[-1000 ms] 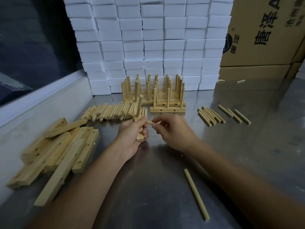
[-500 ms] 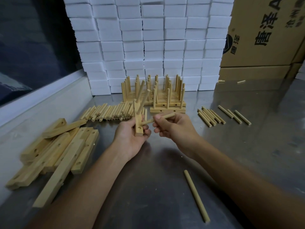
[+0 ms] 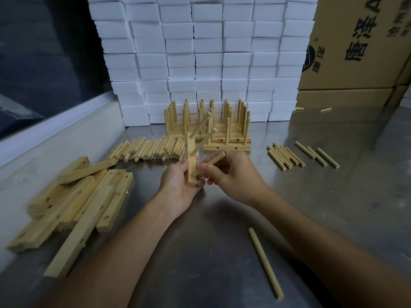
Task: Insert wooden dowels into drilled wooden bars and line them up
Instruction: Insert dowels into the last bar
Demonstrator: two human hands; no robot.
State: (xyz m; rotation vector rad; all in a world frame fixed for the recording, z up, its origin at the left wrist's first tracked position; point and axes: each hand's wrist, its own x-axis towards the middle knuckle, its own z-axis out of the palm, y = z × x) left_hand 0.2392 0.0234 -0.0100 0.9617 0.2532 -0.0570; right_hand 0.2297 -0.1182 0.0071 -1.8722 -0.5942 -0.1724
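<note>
My left hand (image 3: 180, 185) grips a drilled wooden bar (image 3: 190, 161), held upright above the metal table. Two dowels (image 3: 203, 138) stick out of the bar's upper holes, slanting up to the right. My right hand (image 3: 231, 176) pinches a third dowel (image 3: 211, 163) whose tip sits at the bar's lowest hole. Behind the hands stand finished bars with upright dowels (image 3: 209, 127), lined up in rows. A heap of loose dowels (image 3: 151, 150) lies left of them. Bare drilled bars (image 3: 73, 203) are piled at the left.
Stacked white foam blocks (image 3: 200, 58) wall the back; cardboard boxes (image 3: 355, 47) stand at back right. More loose dowels (image 3: 287, 156) lie to the right, and a long dowel (image 3: 264, 262) lies near my right forearm. A raised ledge (image 3: 55, 138) borders the table's left side.
A second dowel now stands in the bar. My right hand has brought another dowel down to the bar's lowest hole, and the bar has tilted more upright.
</note>
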